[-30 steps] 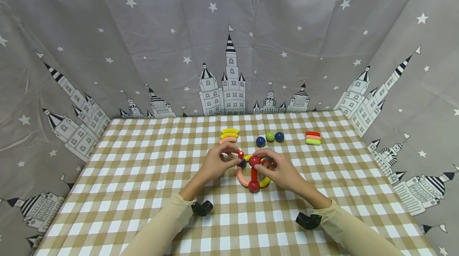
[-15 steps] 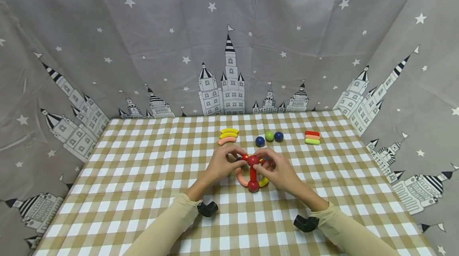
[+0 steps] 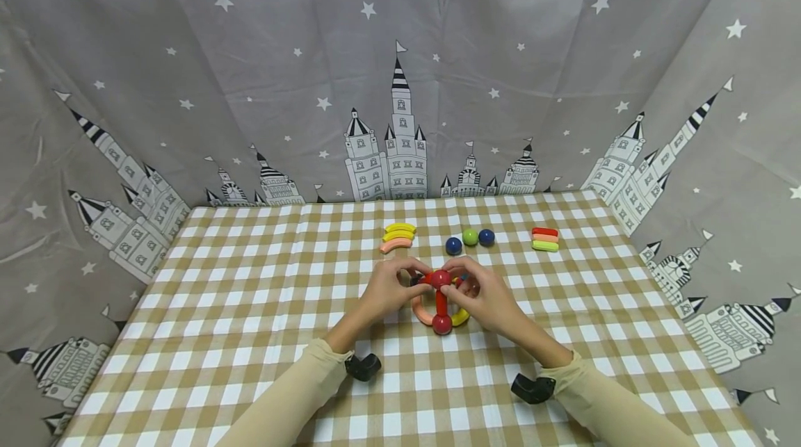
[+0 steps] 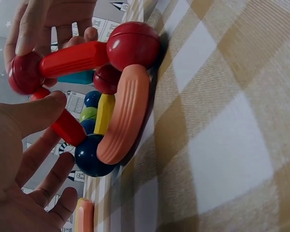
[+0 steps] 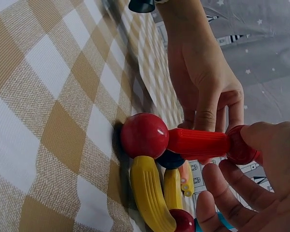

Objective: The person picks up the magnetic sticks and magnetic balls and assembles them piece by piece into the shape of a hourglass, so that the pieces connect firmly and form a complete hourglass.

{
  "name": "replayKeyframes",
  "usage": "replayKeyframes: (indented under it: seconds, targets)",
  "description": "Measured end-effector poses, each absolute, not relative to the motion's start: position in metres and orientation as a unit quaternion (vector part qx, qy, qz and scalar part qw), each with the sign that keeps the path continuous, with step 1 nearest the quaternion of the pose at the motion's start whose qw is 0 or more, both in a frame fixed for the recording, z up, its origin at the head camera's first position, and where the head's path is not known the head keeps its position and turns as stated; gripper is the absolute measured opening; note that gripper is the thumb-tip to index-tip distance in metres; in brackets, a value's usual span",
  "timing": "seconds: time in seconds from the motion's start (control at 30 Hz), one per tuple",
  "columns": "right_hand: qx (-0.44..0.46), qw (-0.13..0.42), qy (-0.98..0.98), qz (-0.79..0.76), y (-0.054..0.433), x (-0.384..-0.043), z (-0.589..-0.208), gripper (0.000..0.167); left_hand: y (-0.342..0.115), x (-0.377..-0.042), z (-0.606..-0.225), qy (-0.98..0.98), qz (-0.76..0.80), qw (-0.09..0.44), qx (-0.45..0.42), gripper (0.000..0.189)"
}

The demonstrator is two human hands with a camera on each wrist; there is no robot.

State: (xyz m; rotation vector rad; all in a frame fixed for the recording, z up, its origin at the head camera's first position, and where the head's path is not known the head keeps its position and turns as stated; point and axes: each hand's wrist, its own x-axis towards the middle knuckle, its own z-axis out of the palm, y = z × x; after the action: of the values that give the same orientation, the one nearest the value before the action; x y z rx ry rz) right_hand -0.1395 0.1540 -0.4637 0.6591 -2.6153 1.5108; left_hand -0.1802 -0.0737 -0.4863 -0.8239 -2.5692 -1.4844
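A ring of magnetic balls and rods lies on the checked cloth (image 3: 400, 363). Its front red ball (image 3: 441, 324) joins a curved salmon rod (image 4: 128, 116) and a curved yellow rod (image 5: 152, 193). From that ball an upright red rod (image 5: 198, 143) leads to a top red ball (image 3: 441, 279), which my right hand (image 3: 483, 294) pinches between thumb and fingers. My left hand (image 3: 385, 292) pinches a second red rod (image 4: 68, 128) slanting from a dark blue ball (image 4: 93, 155) up to the top ball. A teal rod (image 4: 76, 77) shows behind, partly hidden.
Behind the ring lie curved yellow rods (image 3: 399, 228) with a salmon one (image 3: 397, 245). Two blue balls (image 3: 453, 246) and a green ball (image 3: 470, 237) sit to their right. Further right are short straight rods (image 3: 545, 240). A grey castle-print curtain (image 3: 263, 85) hangs behind the table.
My left hand has moved right and tipped the second red rod from upright over to the top red ball, its end now against it. The right hand has stayed on that ball.
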Motion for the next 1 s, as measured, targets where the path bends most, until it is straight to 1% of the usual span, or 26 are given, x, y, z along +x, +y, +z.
replayKeyframes:
  seconds: [0.23, 0.5, 0.57, 0.8, 0.9, 1.0]
  targets:
    - [0.203, 0.016, -0.853, 0.481, 0.153, -0.141, -0.464, 0.03, -0.072, -0.18, -0.486, -0.835, -0.478, 0.037, -0.272, 0.021]
    - [0.215, -0.001, -0.848, 0.484, 0.158, -0.141, -0.46, 0.033, -0.072, -0.181, -0.489, -0.835, -0.473, 0.043, -0.277, 0.021]
    - [0.219, 0.008, -0.85, 0.479, 0.162, -0.141, -0.458, 0.034, -0.071, -0.18, -0.489, -0.837, -0.471, 0.043, -0.276, 0.021]
    - [0.205, 0.07, -0.861, 0.461, 0.179, -0.148, -0.454, 0.036, -0.07, -0.179, -0.487, -0.848, -0.463, 0.031, -0.256, 0.021]
    - [0.19, 0.084, -0.868, 0.451, 0.185, -0.154, -0.456, 0.037, -0.071, -0.179, -0.487, -0.846, -0.467, 0.027, -0.255, 0.021]
    - [0.185, 0.077, -0.867, 0.456, 0.19, -0.16, -0.458, 0.036, -0.071, -0.178, -0.487, -0.842, -0.473, 0.027, -0.258, 0.021]
